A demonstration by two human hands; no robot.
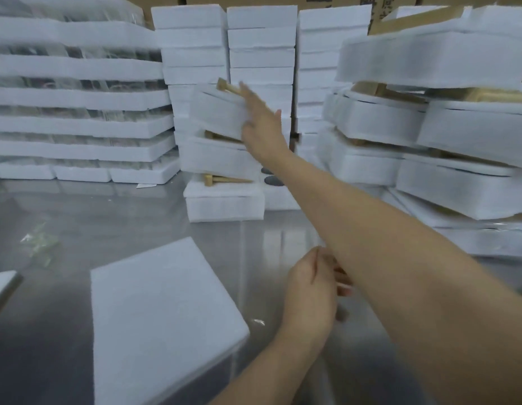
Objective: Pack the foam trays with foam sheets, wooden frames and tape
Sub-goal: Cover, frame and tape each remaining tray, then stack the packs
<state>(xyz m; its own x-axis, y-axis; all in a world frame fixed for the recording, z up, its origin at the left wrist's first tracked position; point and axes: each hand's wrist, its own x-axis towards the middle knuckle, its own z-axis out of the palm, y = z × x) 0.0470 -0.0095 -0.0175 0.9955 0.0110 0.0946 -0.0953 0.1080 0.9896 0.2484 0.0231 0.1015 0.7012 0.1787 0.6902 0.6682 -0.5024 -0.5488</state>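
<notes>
"What's in front of them?"

"A shiny metal surface (78, 229), crowded along its far edge. Piles of foam trays (78, 127) fill the far left corner, and more trays (458, 141) are heaped unevenly on the right side. Plain foam blocks (259, 39) stand in columns behind."

"And nearer to the person?"

"A flat foam sheet (160, 317) lies by the near edge, left of the middle, at an angle."

"Where's the tray being handled?"

"It's at the middle of the far edge, on a short stack. The top foam tray (218, 112) sits tilted there, with a wooden frame (227, 86) poking out at its upper end."

"The hands?"

"The right hand (259, 124) is stretched far out. Its fingers lie straight against that tray's right end and the thumb stands clear. The left hand (309, 290) hangs over the surface near the middle with its fingers curled. The right forearm hides the fingertips, so I can't tell if it holds anything."
</notes>
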